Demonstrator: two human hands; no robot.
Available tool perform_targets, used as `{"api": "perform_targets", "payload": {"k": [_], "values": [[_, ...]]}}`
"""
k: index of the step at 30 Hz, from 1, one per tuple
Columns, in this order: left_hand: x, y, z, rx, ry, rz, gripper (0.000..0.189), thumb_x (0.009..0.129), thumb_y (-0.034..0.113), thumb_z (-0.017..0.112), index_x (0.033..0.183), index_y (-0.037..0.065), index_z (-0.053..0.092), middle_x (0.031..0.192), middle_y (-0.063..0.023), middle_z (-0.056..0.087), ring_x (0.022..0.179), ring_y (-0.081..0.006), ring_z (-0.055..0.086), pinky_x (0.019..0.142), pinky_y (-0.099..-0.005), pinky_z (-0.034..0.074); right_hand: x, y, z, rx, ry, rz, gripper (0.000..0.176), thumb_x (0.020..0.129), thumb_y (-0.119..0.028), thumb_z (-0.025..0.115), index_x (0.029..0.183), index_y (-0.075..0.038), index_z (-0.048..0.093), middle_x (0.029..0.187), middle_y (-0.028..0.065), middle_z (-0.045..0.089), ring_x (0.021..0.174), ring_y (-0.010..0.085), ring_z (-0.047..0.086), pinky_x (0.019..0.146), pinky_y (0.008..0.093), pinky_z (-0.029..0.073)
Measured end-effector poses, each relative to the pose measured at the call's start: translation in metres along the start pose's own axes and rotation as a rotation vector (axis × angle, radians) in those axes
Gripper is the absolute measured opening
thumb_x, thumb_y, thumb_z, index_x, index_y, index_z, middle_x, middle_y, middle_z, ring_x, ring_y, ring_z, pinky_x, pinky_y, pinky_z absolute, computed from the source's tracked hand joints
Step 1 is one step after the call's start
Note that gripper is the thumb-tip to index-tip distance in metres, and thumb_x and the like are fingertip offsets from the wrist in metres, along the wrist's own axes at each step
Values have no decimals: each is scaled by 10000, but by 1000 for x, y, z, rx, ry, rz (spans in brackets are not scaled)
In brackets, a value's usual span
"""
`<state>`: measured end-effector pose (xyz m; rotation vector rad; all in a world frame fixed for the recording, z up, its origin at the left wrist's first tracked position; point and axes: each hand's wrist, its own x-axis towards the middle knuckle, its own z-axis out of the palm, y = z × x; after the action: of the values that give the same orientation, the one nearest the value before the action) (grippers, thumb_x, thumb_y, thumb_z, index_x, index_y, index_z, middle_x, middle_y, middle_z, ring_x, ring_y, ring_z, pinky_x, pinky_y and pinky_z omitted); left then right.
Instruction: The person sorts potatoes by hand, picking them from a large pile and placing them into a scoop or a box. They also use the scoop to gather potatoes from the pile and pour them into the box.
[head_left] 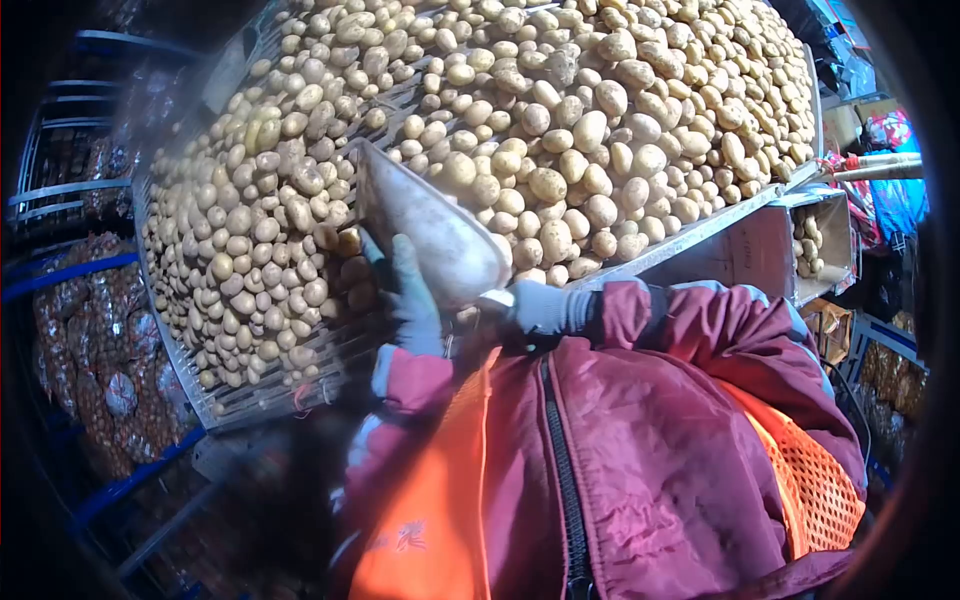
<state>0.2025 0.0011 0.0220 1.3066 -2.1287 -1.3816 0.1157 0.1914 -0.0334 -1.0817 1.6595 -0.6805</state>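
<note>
A metal scoop (430, 225) is tilted over the potatoes, its pale, worn face showing and its narrow end towards the far side. My right hand (545, 306), in a grey-blue glove, is closed around the scoop's short handle near my chest. On the scoop's left edge rests my gloved left hand (410, 300), its thumb over the face and its fingers along the outer side. Part of those fingers is hidden. Loose potatoes (560, 185) lie heaped beyond and on both sides of the scoop.
A slatted sorting table (325, 360) with a raised metal rim (690, 222) bears the potatoes. Bagged produce (105, 370) sits in blue-framed racks at left. At right stand a cardboard box (825, 245) with some potatoes and wooden poles (880, 167).
</note>
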Motion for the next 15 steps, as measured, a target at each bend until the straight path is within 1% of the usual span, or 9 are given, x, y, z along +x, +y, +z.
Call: {"api": "perform_targets", "payload": {"k": [1,2,3,5,8,11,12,13,15], "values": [[9,-19,16,-27,-6,38,941,990,702,417,1620,41,187,1599,-220,351,1390,-324,459,1124,-420,399,-16,-14,-24,95,41,84,266,867,-357,718,1003,-129,732,823,151,712,776,346,707,711,422,561],[-9,33,19,263,-62,-103,797,1019,666,349,1620,151,252,1557,-222,423,1378,-374,477,1100,-413,413,-21,-1,-30,96,24,170,378,864,-445,727,1072,-129,726,914,162,730,860,348,707,782,427,553],[-18,84,13,471,-156,-211,772,1025,658,340,1617,168,268,1547,-217,440,1369,-342,494,1096,-398,410,-30,9,-35,279,-16,274,424,845,-449,731,1138,-144,712,969,164,735,895,351,707,813,420,549],[19,-7,64,13,21,232,767,1028,618,400,1607,128,285,1521,-208,475,1322,-296,537,1069,-378,428,-45,-18,-58,47,104,215,391,872,-417,695,1147,-140,708,963,180,730,891,359,706,805,428,550],[27,6,44,-85,-71,179,772,1021,576,455,1604,99,284,1508,-193,489,1302,-275,539,1059,-366,437,-40,-11,-61,222,227,228,359,876,-389,668,1124,-135,720,968,178,731,883,366,706,793,434,555],[34,22,14,-246,-198,104,787,1011,514,537,1598,57,282,1490,-171,511,1273,-242,542,1043,-348,449,-38,-24,-75,78,299,257,284,878,-324,625,1054,-122,721,881,194,721,811,382,701,756,459,558],[35,22,9,-301,-243,83,794,1008,493,565,1597,43,281,1483,-164,518,1263,-232,543,1038,-342,454,-33,-29,-78,190,233,230,288,864,-305,624,1030,-90,720,844,213,712,791,383,704,748,463,561],[32,-7,11,-393,-96,-129,830,1002,508,572,1603,32,253,1521,-157,473,1300,-260,517,1043,-358,465,-25,-30,-72,187,227,227,288,864,-305,624,1030,-90,720,844,213,712,791,383,704,748,463,561],[6,52,-34,-389,-17,-139,886,986,538,601,1591,-9,254,1604,-147,362,1444,-248,366,1193,-364,289,-8,-27,-42,74,182,88,334,837,-319,644,1018,-49,720,846,215,715,791,374,710,758,463,562]]}}
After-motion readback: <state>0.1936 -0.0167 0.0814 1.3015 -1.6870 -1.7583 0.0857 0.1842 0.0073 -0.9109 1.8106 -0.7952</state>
